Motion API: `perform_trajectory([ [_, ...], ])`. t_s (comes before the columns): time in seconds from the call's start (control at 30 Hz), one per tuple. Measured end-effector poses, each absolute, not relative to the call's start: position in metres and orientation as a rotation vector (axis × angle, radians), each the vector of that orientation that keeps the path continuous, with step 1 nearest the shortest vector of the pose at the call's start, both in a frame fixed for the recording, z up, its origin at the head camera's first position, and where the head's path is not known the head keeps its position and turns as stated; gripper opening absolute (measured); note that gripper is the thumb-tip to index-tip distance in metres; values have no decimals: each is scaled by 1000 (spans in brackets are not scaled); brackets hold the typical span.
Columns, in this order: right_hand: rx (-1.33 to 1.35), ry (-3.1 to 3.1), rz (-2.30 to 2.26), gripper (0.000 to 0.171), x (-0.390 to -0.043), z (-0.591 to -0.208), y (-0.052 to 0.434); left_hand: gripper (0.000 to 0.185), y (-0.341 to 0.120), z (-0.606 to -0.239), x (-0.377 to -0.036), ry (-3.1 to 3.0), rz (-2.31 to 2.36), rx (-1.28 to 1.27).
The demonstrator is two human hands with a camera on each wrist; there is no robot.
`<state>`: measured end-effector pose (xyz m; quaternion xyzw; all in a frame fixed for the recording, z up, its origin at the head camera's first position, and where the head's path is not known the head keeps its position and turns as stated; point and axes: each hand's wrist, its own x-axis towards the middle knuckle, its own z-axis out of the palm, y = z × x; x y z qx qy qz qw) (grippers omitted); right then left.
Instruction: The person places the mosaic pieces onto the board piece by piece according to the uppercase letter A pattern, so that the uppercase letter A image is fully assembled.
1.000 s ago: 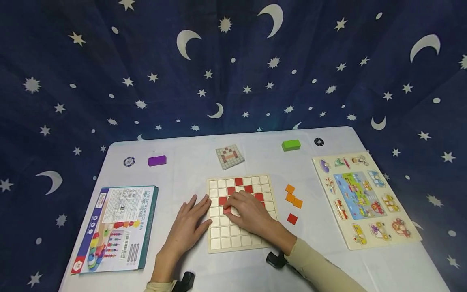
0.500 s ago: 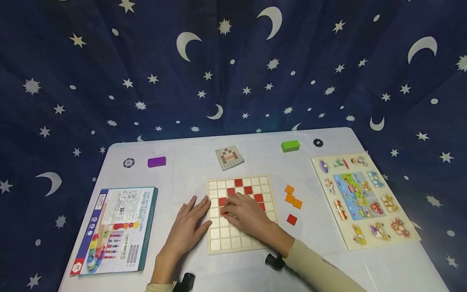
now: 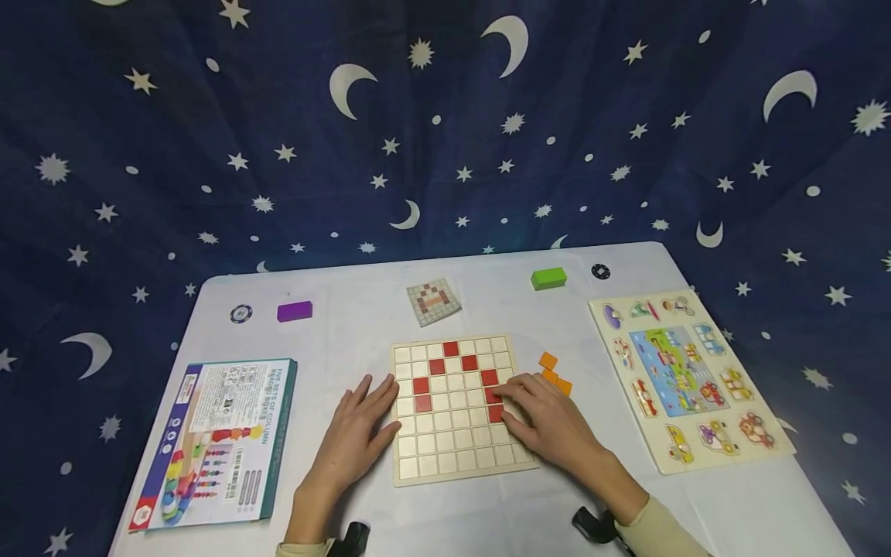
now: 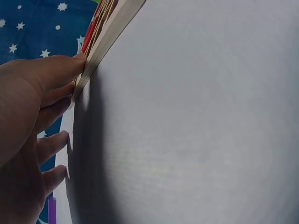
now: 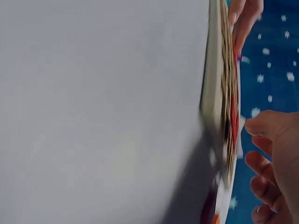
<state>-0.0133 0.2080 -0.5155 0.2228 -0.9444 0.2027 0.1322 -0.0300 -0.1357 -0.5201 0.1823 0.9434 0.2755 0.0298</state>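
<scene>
Head view: left hand (image 3: 355, 441) flat on the worktop (image 3: 348, 325), fingers straight and slightly apart, tips touching the left edge of the grid board (image 3: 455, 456) at the worktop's middle. Right hand (image 3: 553, 422) resting over the board's right edge, fingers loosely extended, tips on a red tile (image 3: 496, 412); whether pinching it, cannot tell. Orange tiles (image 3: 554, 371) partly hidden behind this hand. Wrist views mostly filled by blurred worktop. Bare worktop in front of the board.
</scene>
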Motion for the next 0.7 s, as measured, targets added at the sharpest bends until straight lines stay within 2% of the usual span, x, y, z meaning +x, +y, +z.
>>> perform_trajectory([
  [0.27, 412, -2847, 338, 44, 10, -514, 258, 65, -135, -520, -29, 2917, 844, 560],
  [0.53, 402, -2846, 319, 30, 15, -515, 267, 65, -136, -520, -29, 2920, 841, 557],
  [0.7, 408, -2824, 364, 29, 11, -514, 266, 65, -135, -521, -30, 2915, 838, 561],
])
